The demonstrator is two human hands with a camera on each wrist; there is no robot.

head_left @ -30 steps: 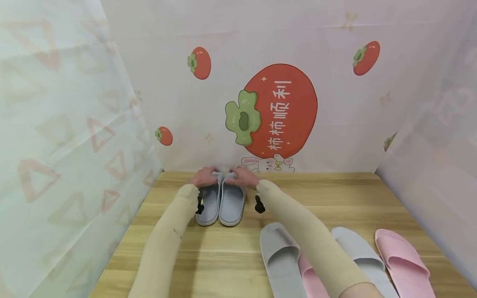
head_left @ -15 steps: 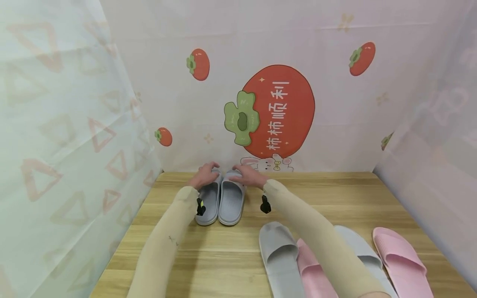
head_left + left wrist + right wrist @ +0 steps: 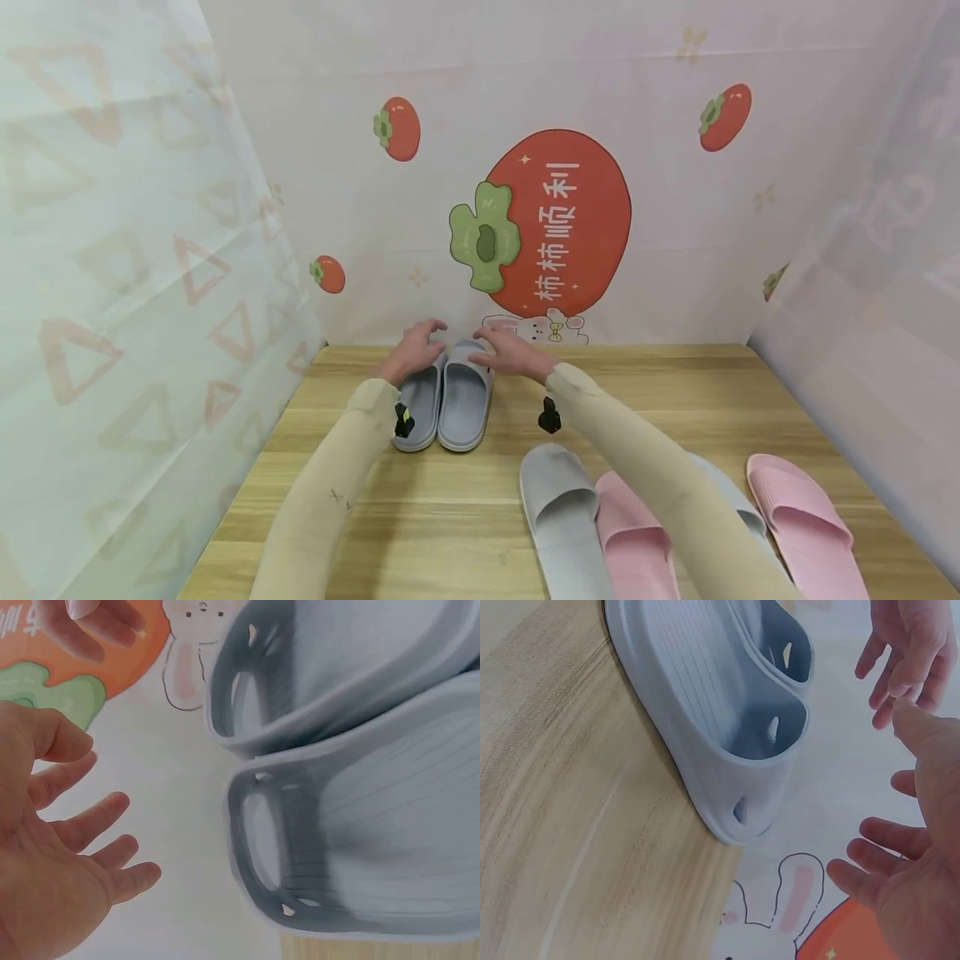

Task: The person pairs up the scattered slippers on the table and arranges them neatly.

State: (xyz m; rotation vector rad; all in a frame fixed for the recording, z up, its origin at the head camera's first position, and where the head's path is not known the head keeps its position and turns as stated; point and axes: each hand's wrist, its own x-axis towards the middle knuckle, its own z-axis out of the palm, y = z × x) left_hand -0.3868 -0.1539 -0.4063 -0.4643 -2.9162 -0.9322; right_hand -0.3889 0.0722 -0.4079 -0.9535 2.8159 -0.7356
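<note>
Head view, as relayed to my station: two cream sleeves, the left sleeve [image 3: 322, 475] and the right sleeve [image 3: 645, 467], extend forward over a wood-grained surface [image 3: 450, 525]. Near the lower right I see a row: a grey slipper [image 3: 562, 521], a ribbed pink slipper [image 3: 633, 533], a pale blue slipper [image 3: 738, 496] partly hidden by the right sleeve, and a second pink slipper [image 3: 810, 517]. All four run past the lower border, toes pointing away from me. Black devices [image 3: 550, 415] sit at both wrists.

Farther off, left of centre, the pair of blue-grey slippers [image 3: 462, 408] lies side by side near the back edge of the surface, toes toward the back wall [image 3: 645, 75]. The left hand [image 3: 412, 350] and the right hand [image 3: 510, 352] flank the toe ends. Both wrist views show me the fingers [image 3: 97, 821] spread and slightly bent, apart from the slippers and pinching nothing. I cannot tell whether the toes touch the wall.

Farthest, the wall carries a large printed red fruit [image 3: 592, 225] with white characters, a rabbit drawing [image 3: 536, 330] beneath it, and smaller fruits [image 3: 405, 129] around.
</note>
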